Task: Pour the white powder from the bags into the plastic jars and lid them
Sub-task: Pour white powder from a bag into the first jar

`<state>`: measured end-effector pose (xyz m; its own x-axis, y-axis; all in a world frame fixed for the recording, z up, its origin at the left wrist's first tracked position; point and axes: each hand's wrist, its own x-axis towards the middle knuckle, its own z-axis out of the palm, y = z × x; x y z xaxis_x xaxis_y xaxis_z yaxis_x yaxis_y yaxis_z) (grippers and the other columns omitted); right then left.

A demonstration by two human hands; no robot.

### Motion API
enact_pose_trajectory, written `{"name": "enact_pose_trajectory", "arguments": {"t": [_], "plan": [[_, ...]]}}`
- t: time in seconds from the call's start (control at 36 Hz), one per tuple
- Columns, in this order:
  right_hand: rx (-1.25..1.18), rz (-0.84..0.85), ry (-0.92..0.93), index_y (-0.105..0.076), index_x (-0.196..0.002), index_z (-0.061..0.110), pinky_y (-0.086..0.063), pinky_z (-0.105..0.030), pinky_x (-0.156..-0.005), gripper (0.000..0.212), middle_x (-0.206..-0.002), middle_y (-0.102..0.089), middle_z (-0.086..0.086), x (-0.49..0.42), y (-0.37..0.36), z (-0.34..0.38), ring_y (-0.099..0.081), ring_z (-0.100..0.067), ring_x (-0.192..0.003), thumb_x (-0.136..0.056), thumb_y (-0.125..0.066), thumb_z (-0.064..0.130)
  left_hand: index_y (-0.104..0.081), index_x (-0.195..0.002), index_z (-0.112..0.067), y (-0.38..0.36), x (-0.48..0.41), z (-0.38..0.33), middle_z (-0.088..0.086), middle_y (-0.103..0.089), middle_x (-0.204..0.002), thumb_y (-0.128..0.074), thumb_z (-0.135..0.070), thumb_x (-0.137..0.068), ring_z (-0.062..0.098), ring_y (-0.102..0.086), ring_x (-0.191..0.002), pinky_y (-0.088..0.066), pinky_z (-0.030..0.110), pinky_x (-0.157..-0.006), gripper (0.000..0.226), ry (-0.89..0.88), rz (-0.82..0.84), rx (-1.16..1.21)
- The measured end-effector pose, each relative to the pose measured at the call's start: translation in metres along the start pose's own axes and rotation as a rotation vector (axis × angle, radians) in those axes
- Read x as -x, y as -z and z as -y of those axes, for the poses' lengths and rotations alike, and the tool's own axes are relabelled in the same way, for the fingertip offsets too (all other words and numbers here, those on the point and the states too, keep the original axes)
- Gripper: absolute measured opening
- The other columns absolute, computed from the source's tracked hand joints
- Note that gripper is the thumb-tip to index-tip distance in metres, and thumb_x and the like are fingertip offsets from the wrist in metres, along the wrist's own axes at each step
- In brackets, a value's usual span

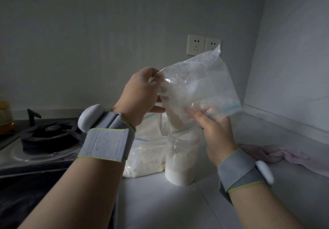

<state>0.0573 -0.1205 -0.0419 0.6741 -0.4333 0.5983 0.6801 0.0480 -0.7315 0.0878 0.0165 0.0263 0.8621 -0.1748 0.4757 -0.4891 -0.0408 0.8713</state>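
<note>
Overhead, upturned bag (195, 84) between both hands, above jar (181, 157).

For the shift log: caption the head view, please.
Left hand and right hand hold an upturned zip bag over a plastic jar of white powder; a second bag lies beside it.

Jar (179, 157) mouth hidden behind bag (195, 86); yellow bottle (5, 115) cut by left edge; cloth (284, 154) cut by right edge
</note>
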Motion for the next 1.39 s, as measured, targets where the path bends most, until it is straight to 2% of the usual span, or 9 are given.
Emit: {"name": "enact_pose_trajectory", "arguments": {"t": [0.22, 0.47, 0.64, 0.81, 0.89, 1.03, 1.17, 1.28, 1.39], "plan": [[0.050, 0.028, -0.021, -0.064, -0.067, 0.012, -0.049, -0.019, -0.062, 0.018, -0.059, -0.065, 0.006, -0.001, 0.000, -0.003, -0.061, -0.009, -0.063, -0.077, -0.066, -0.003, -0.056, -0.087, -0.020, 0.002, -0.001, 0.000, 0.008, -0.064, -0.088, -0.041, -0.021, -0.101, 0.021, -0.068, -0.069, -0.059, 0.036, -0.058, 0.020, 0.029, 0.024, 0.031], [0.048, 0.038, -0.004, -0.063, -0.068, 0.013, -0.047, -0.013, -0.060, 0.021, -0.054, -0.063, 0.011, 0.000, 0.000, 0.000, -0.059, 0.000, -0.058, -0.077, -0.065, -0.005, -0.054, -0.085, -0.021, 0.000, 0.000, -0.003, 0.007, -0.061, -0.082, -0.040, -0.019, -0.101, 0.020, -0.064, -0.063, -0.058, 0.037, -0.056, 0.021, 0.017, 0.011, 0.081], [0.013, -0.011, 0.045, -0.058, -0.062, 0.016, -0.047, -0.015, -0.061, 0.029, -0.052, -0.060, 0.012, -0.002, 0.003, 0.002, -0.057, 0.000, -0.057, -0.078, -0.063, -0.007, -0.057, -0.102, -0.012, 0.000, 0.002, -0.007, 0.012, -0.063, -0.095, -0.039, -0.017, -0.101, 0.019, -0.066, -0.066, -0.058, 0.036, -0.056, 0.019, -0.020, -0.018, 0.106], [-0.019, -0.031, 0.052, -0.062, -0.068, 0.013, -0.046, -0.012, -0.060, 0.023, -0.055, -0.064, 0.012, -0.001, 0.001, 0.002, -0.059, 0.003, -0.057, -0.078, -0.063, -0.008, -0.057, -0.094, -0.016, -0.001, 0.004, -0.009, 0.011, -0.062, -0.091, -0.039, -0.016, -0.101, 0.019, -0.065, -0.065, -0.058, 0.037, -0.056, 0.019, -0.042, -0.045, 0.151], [-0.037, -0.051, 0.042, -0.063, -0.070, 0.013, -0.047, -0.015, -0.064, 0.020, -0.057, -0.064, 0.012, -0.002, 0.003, 0.001, -0.059, 0.000, -0.062, -0.078, -0.064, -0.006, -0.057, -0.092, -0.019, -0.001, 0.004, -0.008, 0.010, -0.064, -0.090, -0.045, -0.018, -0.099, 0.016, -0.067, -0.065, -0.059, 0.036, -0.058, 0.015, -0.042, -0.042, 0.155], [-0.079, -0.074, 0.013, -0.063, -0.071, 0.013, -0.049, -0.017, -0.067, 0.018, -0.060, -0.066, 0.011, -0.001, 0.001, -0.001, -0.061, -0.003, -0.065, -0.078, -0.065, -0.004, -0.057, -0.109, -0.009, -0.001, 0.002, -0.005, 0.011, -0.067, -0.093, -0.054, -0.021, -0.094, 0.016, -0.069, -0.075, -0.060, 0.033, -0.059, 0.018, -0.022, -0.028, 0.131], [-0.076, -0.103, -0.036, -0.066, -0.072, 0.012, -0.048, -0.035, -0.079, 0.010, -0.070, -0.067, 0.001, -0.004, 0.003, -0.004, -0.061, -0.018, -0.078, -0.074, -0.072, 0.005, -0.062, -0.094, -0.009, -0.003, 0.002, -0.004, 0.008, -0.068, -0.087, -0.053, -0.020, -0.096, 0.013, -0.069, -0.072, -0.059, 0.029, -0.057, 0.015, -0.005, 0.013, 0.105], [-0.071, -0.121, -0.036, -0.064, -0.068, 0.014, -0.048, -0.034, -0.077, 0.014, -0.067, -0.067, 0.003, -0.005, 0.003, -0.005, -0.061, -0.017, -0.076, -0.075, -0.071, 0.003, -0.063, -0.087, -0.009, -0.007, 0.003, -0.005, 0.009, -0.067, -0.087, -0.050, -0.018, -0.097, 0.014, -0.068, -0.071, -0.059, 0.030, -0.057, 0.019, 0.002, 0.038, 0.089], [-0.091, -0.121, -0.062, -0.066, -0.078, 0.007, -0.048, -0.038, -0.083, 0.006, -0.080, -0.066, -0.009, -0.005, 0.003, -0.004, -0.061, -0.021, -0.082, -0.076, -0.069, 0.003, -0.063, -0.088, -0.011, -0.007, 0.003, -0.005, 0.009, -0.069, -0.089, -0.052, -0.021, -0.096, 0.014, -0.068, -0.072, -0.059, 0.028, -0.055, 0.018, -0.002, 0.046, 0.072]]}}
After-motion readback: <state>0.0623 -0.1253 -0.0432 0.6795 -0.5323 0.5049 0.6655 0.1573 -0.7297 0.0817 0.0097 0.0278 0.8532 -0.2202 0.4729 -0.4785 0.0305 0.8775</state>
